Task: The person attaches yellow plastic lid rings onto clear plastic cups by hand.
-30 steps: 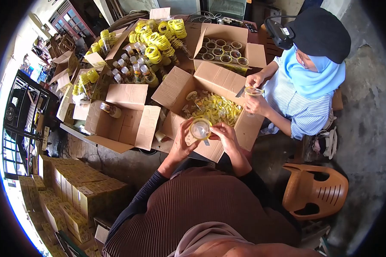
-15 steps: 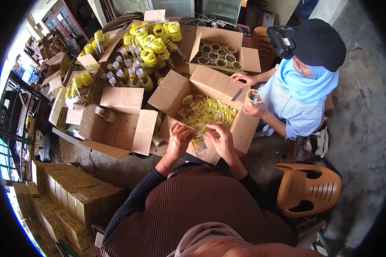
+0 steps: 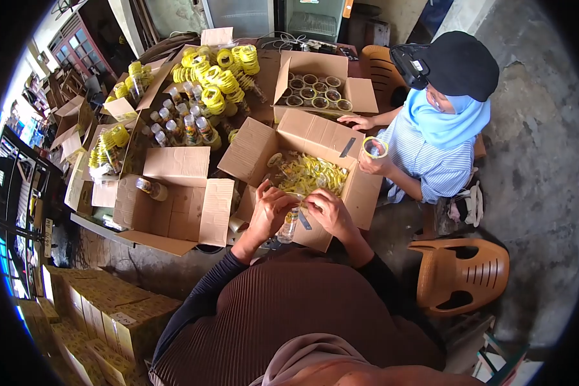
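Observation:
Just in front of my body, both hands grip the yellow rim of a clear plastic cup (image 3: 288,226) with printed sides, its base hanging downward. My left hand (image 3: 270,211) pinches the rim on one side and my right hand (image 3: 330,211) on the other; the fingers partly hide the rim. Beyond them stands an open cardboard box (image 3: 249,147) with a heap of yellow-and-clear plastic scraps (image 3: 315,172) inside. A dark flat strip (image 3: 304,220) lies on the near flap beside my right hand.
A co-worker (image 3: 441,141) at the right holds another yellow-rimmed cup (image 3: 375,148). Another dark strip (image 3: 347,147) lies on a box flap. Stacked yellow-rimmed cups (image 3: 215,80) stand at the back. A carton (image 3: 185,206) at left holds a cup. An orange chair (image 3: 463,273) stands right.
The cup between my hands has tilted, its base swinging left. The co-worker's free hand has lowered beside the box flap. The whole view has shifted slightly.

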Tool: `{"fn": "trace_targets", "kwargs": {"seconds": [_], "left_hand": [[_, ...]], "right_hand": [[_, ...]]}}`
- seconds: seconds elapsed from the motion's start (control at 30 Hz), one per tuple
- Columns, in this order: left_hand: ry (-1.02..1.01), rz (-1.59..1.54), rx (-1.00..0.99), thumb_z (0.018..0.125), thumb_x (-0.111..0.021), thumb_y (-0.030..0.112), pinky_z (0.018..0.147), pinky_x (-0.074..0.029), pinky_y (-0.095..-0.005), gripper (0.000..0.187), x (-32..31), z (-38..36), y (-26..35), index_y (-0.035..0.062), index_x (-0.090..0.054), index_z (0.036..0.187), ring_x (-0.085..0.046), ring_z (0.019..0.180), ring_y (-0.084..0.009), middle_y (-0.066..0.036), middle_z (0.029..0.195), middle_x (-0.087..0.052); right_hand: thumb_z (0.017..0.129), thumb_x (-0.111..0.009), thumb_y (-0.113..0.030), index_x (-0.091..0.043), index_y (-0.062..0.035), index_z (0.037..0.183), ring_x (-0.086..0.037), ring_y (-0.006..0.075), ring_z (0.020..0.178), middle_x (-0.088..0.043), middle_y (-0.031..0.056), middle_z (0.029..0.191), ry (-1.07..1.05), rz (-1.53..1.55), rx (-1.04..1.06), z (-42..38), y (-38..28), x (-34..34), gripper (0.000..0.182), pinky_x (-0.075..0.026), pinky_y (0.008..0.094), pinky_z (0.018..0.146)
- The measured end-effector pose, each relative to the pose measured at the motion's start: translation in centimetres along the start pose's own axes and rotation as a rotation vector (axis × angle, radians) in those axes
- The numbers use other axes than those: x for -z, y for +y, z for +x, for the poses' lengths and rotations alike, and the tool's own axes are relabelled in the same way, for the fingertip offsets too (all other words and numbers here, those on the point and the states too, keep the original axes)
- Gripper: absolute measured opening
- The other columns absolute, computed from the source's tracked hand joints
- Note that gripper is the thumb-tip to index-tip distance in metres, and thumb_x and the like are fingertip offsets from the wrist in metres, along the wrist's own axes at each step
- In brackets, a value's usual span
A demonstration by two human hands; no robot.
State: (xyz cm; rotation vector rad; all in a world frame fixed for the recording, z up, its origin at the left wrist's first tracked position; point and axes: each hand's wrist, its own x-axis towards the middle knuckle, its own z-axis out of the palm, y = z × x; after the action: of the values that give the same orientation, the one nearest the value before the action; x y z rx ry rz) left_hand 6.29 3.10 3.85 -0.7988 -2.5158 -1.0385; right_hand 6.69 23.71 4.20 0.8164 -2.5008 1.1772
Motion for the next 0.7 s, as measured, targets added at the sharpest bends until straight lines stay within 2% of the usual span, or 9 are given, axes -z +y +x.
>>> {"fn": "trace_targets", "kwargs": {"seconds": [0.13,0.17,0.23,0.27,0.33,0.47,0.63,0.7], "left_hand": [[0.015,-0.143,-0.003,0.079,-0.073,0.011,0.110,-0.026,-0.0494,0.013,-0.2,0.1,-0.6,0.0133,-0.072,0.092,-0.062,0.091,-0.0198,-0.002,0.085,-0.067],[0.023,-0.160,-0.059,0.079,-0.072,0.010,0.111,-0.025,-0.0494,0.014,-0.3,-0.1,-0.6,0.0135,-0.072,0.093,-0.062,0.091,-0.0195,-0.001,0.085,-0.067],[0.032,-0.183,-0.119,0.079,-0.072,0.009,0.112,-0.024,-0.0493,0.015,-0.3,-0.2,-0.7,0.0136,-0.071,0.093,-0.063,0.091,-0.0192,-0.001,0.084,-0.066],[0.043,-0.205,-0.129,0.080,-0.072,0.008,0.112,-0.022,-0.0493,0.015,-0.3,-0.3,-0.7,0.0138,-0.071,0.094,-0.063,0.091,-0.0185,0.000,0.085,-0.067],[0.050,-0.233,-0.137,0.080,-0.071,0.008,0.113,-0.021,-0.0493,0.016,-0.4,-0.6,-0.9,0.0140,-0.071,0.094,-0.063,0.091,-0.0177,0.000,0.085,-0.067],[0.069,-0.224,-0.082,0.078,-0.070,0.003,0.115,-0.019,-0.0482,0.019,0.1,-0.5,-2.1,0.0146,-0.072,0.093,-0.064,0.095,-0.0175,0.001,0.091,-0.070],[0.066,-0.217,-0.054,0.078,-0.072,0.004,0.115,-0.018,-0.0490,0.018,0.7,-0.1,-2.8,0.0147,-0.073,0.093,-0.064,0.097,-0.0174,0.001,0.092,-0.070],[0.059,-0.229,-0.051,0.079,-0.071,0.004,0.116,-0.018,-0.0493,0.018,0.7,0.0,-3.1,0.0146,-0.073,0.093,-0.064,0.097,-0.0174,0.001,0.092,-0.070]], "right_hand": [[0.081,-0.066,-0.002,-0.064,-0.0011,0.092,-0.063,0.0311,0.082,-0.063,0.0119,0.087,0.070,0.044,-0.116,0.4,-0.4,-0.6,0.012,-0.051,0.0372,0.071],[0.081,-0.066,-0.002,-0.064,-0.0011,0.092,-0.063,0.0311,0.082,-0.063,0.0119,0.087,0.072,0.038,-0.121,0.4,-0.1,-0.8,0.012,-0.051,0.0372,0.071],[0.082,-0.066,-0.001,-0.064,0.0008,0.092,-0.065,0.0285,0.078,-0.065,0.0140,0.085,0.225,0.065,-0.241,0.3,1.5,-1.1,0.010,-0.051,0.0348,0.069],[0.083,-0.066,-0.001,-0.065,0.0018,0.092,-0.066,0.0241,0.075,-0.066,0.0156,0.085,0.264,0.083,-0.263,0.1,2.8,-1.2,0.009,-0.051,0.0324,0.066],[0.086,-0.066,-0.002,-0.065,0.0014,0.095,-0.065,0.0217,0.075,-0.066,0.0139,0.085,0.204,0.144,-0.387,0.0,3.5,-0.8,0.010,-0.050,0.0307,0.065],[0.090,-0.062,-0.001,-0.064,0.0015,0.100,-0.063,0.0212,0.074,-0.064,0.0112,0.092,0.157,0.276,-0.253,0.3,1.2,-0.5,0.011,-0.050,0.0302,0.064],[0.087,-0.065,0.002,-0.065,-0.0003,0.101,-0.066,0.0217,0.081,-0.065,0.0106,0.096,0.117,0.170,-0.077,1.1,-0.3,-0.8,0.014,-0.054,0.0293,0.069],[0.085,-0.066,0.003,-0.065,-0.0006,0.100,-0.065,0.0217,0.080,-0.065,0.0105,0.095,0.094,0.151,-0.073,1.1,0.2,-1.0,0.015,-0.053,0.0295,0.069]]}}
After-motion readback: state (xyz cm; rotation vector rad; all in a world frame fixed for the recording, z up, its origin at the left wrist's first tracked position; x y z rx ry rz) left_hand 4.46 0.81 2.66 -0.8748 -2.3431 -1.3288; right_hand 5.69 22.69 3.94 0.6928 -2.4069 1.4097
